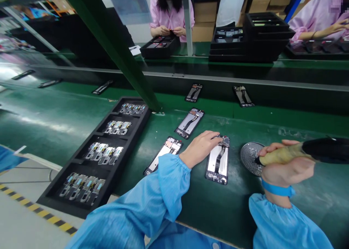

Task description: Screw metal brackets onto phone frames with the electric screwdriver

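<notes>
Left hand (200, 147) rests fingers-down on the top end of a flat rectangular phone frame (218, 161), covering its upper parts; the frame's long axis runs away from the worker, just right of that hand. Right hand (286, 165) is clamped round a tape-wrapped electric screwdriver (300, 152), its bit hidden, tip over a round perforated dish (248, 158) just left of it.
</notes>
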The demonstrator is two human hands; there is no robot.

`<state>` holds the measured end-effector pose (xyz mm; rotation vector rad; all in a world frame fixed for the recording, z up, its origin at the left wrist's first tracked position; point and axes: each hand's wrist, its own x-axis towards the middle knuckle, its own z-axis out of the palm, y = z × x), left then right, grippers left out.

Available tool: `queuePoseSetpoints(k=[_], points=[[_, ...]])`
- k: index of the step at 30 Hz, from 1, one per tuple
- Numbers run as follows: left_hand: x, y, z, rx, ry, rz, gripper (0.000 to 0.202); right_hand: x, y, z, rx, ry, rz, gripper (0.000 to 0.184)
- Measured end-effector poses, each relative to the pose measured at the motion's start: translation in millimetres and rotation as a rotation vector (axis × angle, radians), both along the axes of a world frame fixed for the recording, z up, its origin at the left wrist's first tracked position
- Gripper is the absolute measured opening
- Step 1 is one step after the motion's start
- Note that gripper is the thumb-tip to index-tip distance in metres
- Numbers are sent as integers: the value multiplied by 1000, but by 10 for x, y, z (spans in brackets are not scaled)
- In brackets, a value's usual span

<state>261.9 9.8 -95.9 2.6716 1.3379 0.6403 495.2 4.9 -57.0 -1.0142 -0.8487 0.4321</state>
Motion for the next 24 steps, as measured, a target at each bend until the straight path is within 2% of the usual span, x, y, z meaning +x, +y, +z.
queuePoseSetpoints(k=[4,8,12,18,24], points=[[57,-29,-39,14,-28,42,25,-6,0,-7,35,5,6,57],[67,-63,-29,1,31,60,25,8,3,-50,54,-30,29,53],[47,-248,20,-15,118,-25,21,28,13,-74,95,-3,36,52],[90,-653,81,6,131,-169,29,18,33,-67,92,15,48,61],[147,-656,144,-42,70,-195,26,43,-11,47,86,-20,68,56]])
